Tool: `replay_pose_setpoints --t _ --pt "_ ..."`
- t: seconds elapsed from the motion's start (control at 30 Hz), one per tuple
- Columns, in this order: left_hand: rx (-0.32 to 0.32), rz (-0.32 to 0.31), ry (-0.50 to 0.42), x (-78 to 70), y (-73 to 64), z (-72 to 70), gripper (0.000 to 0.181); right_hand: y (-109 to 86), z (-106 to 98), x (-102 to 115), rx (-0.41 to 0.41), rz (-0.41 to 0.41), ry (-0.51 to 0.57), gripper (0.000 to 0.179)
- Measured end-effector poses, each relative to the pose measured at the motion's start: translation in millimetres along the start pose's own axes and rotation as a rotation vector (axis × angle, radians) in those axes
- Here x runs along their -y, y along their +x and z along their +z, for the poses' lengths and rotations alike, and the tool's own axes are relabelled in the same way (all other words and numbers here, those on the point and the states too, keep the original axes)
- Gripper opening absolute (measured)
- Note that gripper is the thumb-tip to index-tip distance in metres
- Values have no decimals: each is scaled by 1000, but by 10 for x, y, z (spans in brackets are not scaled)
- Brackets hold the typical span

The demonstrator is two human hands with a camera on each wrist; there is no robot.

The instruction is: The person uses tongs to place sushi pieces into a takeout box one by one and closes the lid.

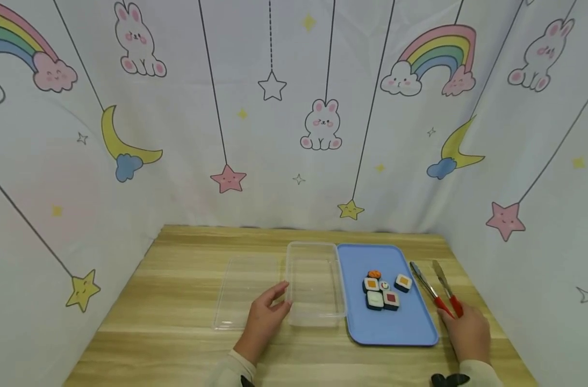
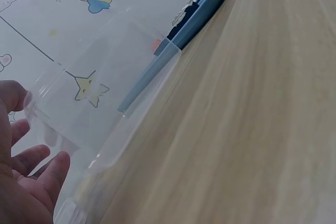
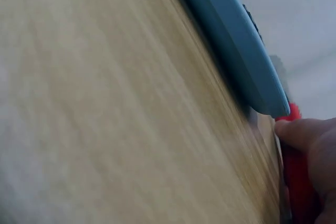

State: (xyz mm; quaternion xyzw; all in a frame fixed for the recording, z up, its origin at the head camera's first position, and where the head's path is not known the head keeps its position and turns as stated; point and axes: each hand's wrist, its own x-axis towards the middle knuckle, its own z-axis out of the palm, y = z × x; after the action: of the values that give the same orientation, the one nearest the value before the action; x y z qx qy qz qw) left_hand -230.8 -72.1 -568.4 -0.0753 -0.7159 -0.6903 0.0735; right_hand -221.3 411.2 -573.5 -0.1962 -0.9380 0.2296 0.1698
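My left hand (image 1: 267,317) is at the left side of a clear plastic box (image 1: 315,317), its fingertips right at the wall and rim. In the left wrist view the fingers (image 2: 52,174) are loosely bent beside the box. My right hand (image 1: 470,330) holds the red handles of metal tongs (image 1: 427,287), right of the blue tray (image 1: 391,330). The tong arms point away from me, spread apart. Several sushi pieces lie on the tray, among them a roll with an orange centre (image 1: 403,282) apart from the cluster and one with a dark red centre (image 1: 391,300).
A clear flat lid (image 1: 236,301) lies on the wooden table (image 1: 163,322), left of the box. The box's right side meets the tray's left edge. A white curtain (image 1: 274,140) printed with rabbits, stars and rainbows stands behind the table and along both sides.
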Motion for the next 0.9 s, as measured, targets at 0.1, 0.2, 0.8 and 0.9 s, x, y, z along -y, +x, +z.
replay_pose_setpoints --t 0.1,0.2,0.8,0.9 --pt "-4 9 2 2 17 -15 41 -18 -38 7 0 44 50 60" --pt "0 3 1 16 27 -28 42 -53 -133 10 4 74 101 64" --pt "-4 -9 6 34 15 -49 42 -45 -699 -120 227 -208 -4 64" --pt "1 -8 3 37 7 -45 42 -20 -689 -142 226 -224 -27 65"
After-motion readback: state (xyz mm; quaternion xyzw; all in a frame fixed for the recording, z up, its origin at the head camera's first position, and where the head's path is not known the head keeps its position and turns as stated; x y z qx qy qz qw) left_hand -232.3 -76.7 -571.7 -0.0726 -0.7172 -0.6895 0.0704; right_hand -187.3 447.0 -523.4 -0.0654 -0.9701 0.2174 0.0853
